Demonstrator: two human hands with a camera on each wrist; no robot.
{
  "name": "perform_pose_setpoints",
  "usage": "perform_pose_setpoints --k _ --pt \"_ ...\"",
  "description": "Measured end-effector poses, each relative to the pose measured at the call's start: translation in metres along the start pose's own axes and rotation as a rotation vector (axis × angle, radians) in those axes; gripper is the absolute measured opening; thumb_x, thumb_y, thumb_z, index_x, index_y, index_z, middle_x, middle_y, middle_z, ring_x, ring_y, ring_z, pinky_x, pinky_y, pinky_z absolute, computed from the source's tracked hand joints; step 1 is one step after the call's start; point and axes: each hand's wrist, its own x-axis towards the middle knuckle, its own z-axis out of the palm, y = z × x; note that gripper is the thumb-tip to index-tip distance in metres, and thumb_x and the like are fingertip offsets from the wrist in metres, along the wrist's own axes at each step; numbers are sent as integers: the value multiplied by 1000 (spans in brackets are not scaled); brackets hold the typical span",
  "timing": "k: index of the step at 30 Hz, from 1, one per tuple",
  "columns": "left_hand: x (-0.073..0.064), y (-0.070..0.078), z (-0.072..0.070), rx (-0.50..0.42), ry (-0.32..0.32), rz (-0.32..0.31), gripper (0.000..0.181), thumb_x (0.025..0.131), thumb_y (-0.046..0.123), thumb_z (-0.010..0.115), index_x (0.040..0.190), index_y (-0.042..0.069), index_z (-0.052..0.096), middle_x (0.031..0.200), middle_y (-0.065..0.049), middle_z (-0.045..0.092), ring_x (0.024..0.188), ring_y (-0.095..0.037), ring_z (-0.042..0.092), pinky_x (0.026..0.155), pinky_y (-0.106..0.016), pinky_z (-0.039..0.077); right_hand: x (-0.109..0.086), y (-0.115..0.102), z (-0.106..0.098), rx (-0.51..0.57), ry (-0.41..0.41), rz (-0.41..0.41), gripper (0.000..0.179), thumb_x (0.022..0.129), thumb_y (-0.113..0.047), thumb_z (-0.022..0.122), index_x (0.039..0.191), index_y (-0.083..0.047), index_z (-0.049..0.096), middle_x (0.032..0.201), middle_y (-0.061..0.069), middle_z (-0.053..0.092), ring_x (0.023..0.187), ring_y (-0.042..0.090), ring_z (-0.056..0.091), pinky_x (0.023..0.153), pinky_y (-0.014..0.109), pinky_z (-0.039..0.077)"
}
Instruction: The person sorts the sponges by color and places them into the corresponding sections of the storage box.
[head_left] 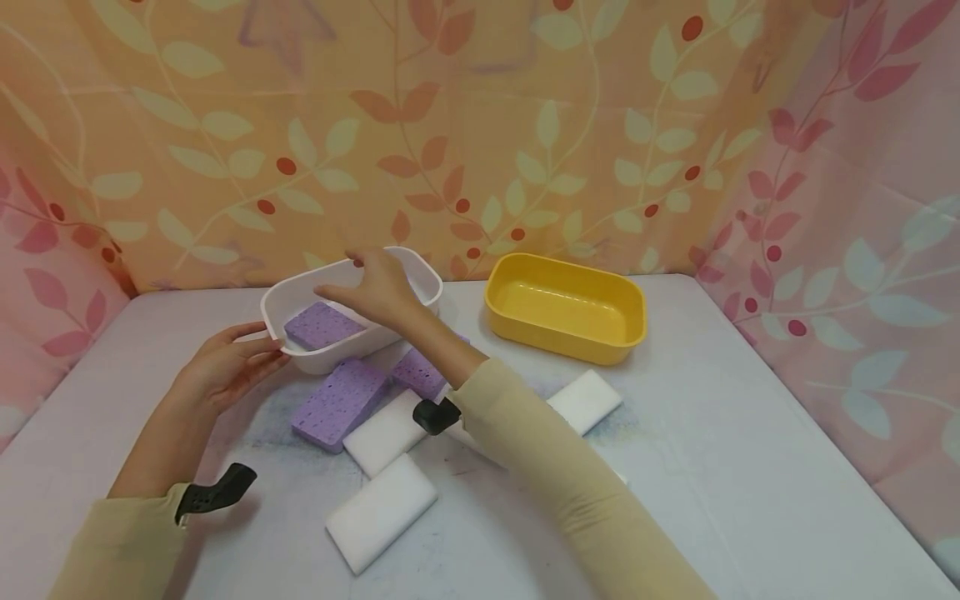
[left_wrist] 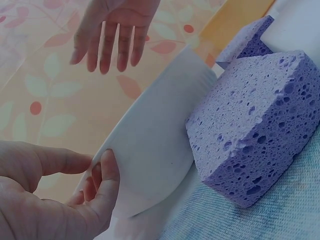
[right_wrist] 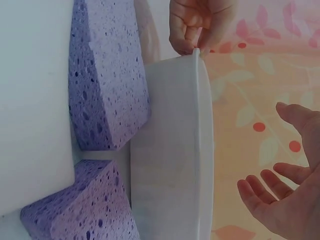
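My left hand [head_left: 228,367] pinches the left rim of a white tub [left_wrist: 150,135] between thumb and fingers. Inside that tub lies a purple sponge [head_left: 321,326]. Over the tub hovers my right hand [head_left: 378,287], its fingers spread and nothing in them; the right wrist view shows the same hand [right_wrist: 287,185] apart from the rim. Against the tub's near side lean a larger purple sponge [head_left: 341,406] and another purple sponge [head_left: 420,372], the latter partly hidden by my right forearm.
A yellow tub [head_left: 566,304] stands at the back right of the table [head_left: 750,467]. White sponge blocks [head_left: 382,512] lie near the middle, some partly under my right sleeve. A patterned curtain [head_left: 480,125] hangs behind the table.
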Motion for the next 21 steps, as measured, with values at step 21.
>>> perform_pose_setpoints --k 21 --pt "0 -4 -2 -20 -12 29 36 102 -8 59 124 15 43 93 1 71 85 -13 75 76 -27 65 -29 18 -26 74 38 -71 57 90 -27 85 137 -3 66 138 15 66 115 27 69 94 22 57"
